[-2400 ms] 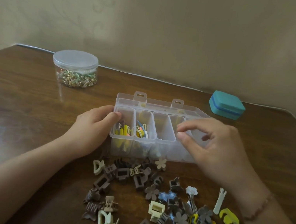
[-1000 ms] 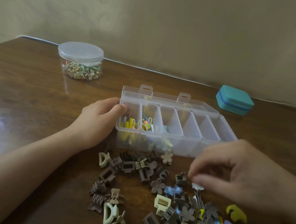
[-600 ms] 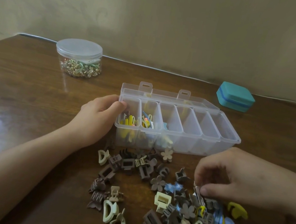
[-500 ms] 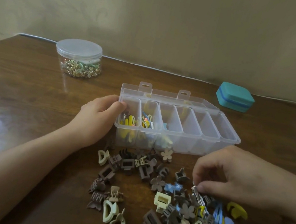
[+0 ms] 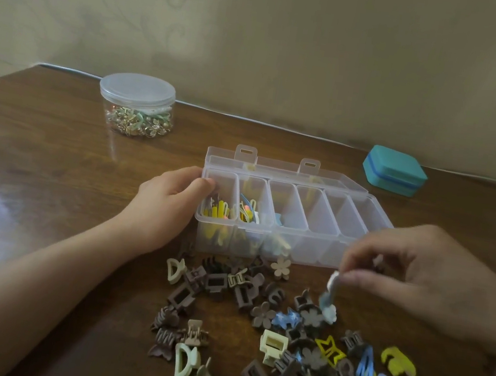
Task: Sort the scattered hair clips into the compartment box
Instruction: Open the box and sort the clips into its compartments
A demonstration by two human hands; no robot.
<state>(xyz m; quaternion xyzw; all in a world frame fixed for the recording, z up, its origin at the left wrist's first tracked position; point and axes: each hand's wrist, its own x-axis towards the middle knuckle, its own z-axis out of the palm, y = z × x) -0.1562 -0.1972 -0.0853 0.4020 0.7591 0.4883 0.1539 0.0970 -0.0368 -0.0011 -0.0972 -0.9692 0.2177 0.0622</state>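
Early stage. Box mid-table: three left compartments partly filled, three right bare. Left hand gripping box's left end. Right hand pinching pale-blue clip, lifted above pile near. Most clips unsorted.

Compartment box sits mid-table, lid flipped open behind it. Loose clips are piled right in front. Jar is back left, small case back right. Clips already sit in the box's leftmost compartments.
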